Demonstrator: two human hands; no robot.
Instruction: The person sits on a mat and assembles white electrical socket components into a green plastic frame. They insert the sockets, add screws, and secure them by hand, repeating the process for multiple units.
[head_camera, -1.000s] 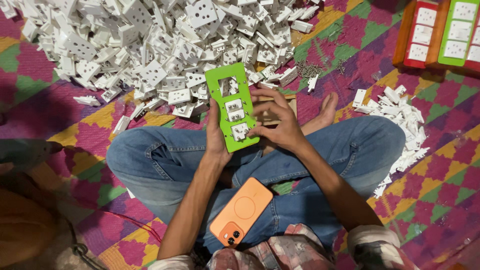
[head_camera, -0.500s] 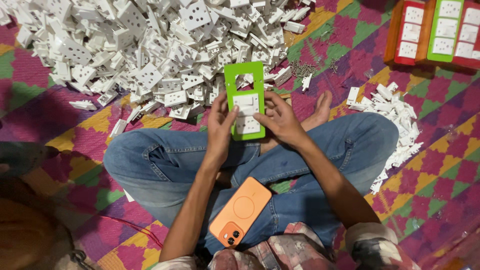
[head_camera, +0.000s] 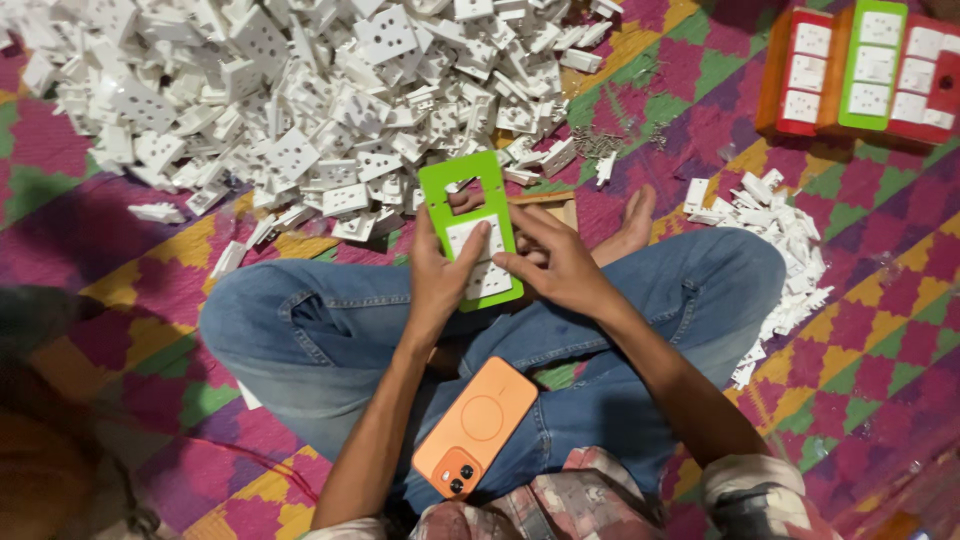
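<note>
Both hands meet just above the middle of the frame on a bright green rectangular plastic frame plate (head_camera: 470, 230) with three window openings. Left hand (head_camera: 437, 275) grips the plate's left edge, thumb pressed on a white square socket insert (head_camera: 466, 238) seated in the middle window. Right hand (head_camera: 553, 262) lies half open against the plate's right edge, fingers spread and steadying it rather than closed around anything.

A second white insert fills the lowest window, while the top window is empty. So the step in hand looks like pressing the middle insert home, with two of three places filled. Judging from that, the next move calls for one more insert of the right kind, turned to match the opening and pushed in flat.

Across the upper left spreads a large heap of white plastic socket parts (head_camera: 300, 110). A smaller pile of white pieces (head_camera: 780, 250) lies at the right, beside the jeans-clad knee. Finished red and green plates (head_camera: 860, 70) are stacked at the upper right. An orange smartphone (head_camera: 475, 425) rests on the lap, low in the frame, all over a patterned pink, green and yellow mat (head_camera: 880, 340).
</note>
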